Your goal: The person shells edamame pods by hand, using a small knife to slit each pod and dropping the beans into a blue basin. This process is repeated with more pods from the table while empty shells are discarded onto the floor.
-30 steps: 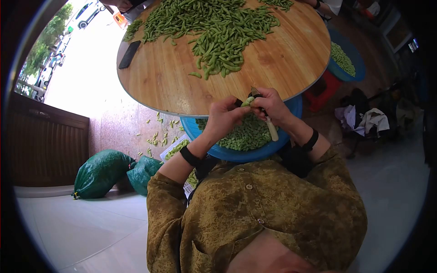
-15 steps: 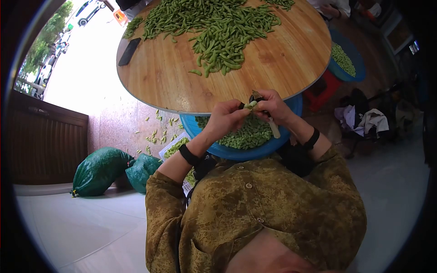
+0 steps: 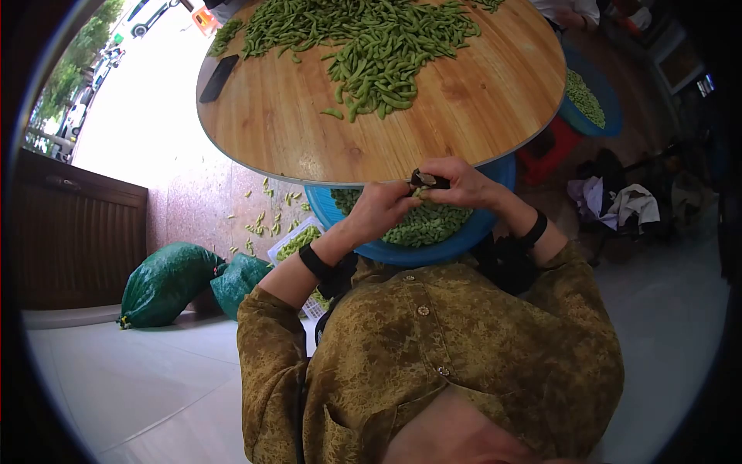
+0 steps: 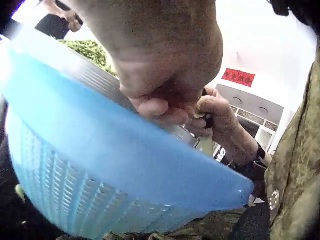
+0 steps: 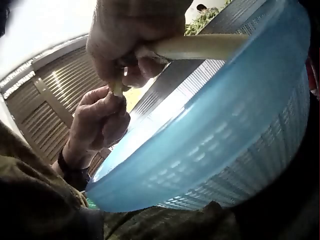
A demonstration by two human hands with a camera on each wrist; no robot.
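Note:
Over the blue basin (image 3: pixel 410 257), the left hand (image 3: pixel 376 210) pinches a small green pod (image 3: pixel 420 192) between thumb and fingers. Close beside it, the right hand (image 3: pixel 464 184) curls round a tool with a dark end (image 3: pixel 433 181). Its pale handle (image 5: pixel 200 46) sticks out of that fist in the right wrist view. There the pod (image 5: pixel 118 89) is between both hands' fingertips, the left hand (image 5: pixel 97 122) lower. Shelled beans (image 3: pixel 423 226) fill the basin. In the left wrist view the left hand (image 4: pixel 165 55) partly hides the right (image 4: pixel 225 122).
The round wooden table (image 3: pixel 270 127) holds a heap of green pods (image 3: pixel 375 54) and a dark flat object (image 3: pixel 219 78). Green sacks (image 3: pixel 168 282) and a white basket (image 3: pixel 297 240) stand left. Another blue basin (image 3: pixel 610 100) and red stool (image 3: pixel 549 158) are right.
Both hands have moved slightly down and closer together. The right hand has turned, so its tool's dark end lies across towards the left fingers and the handle is hidden in the head view.

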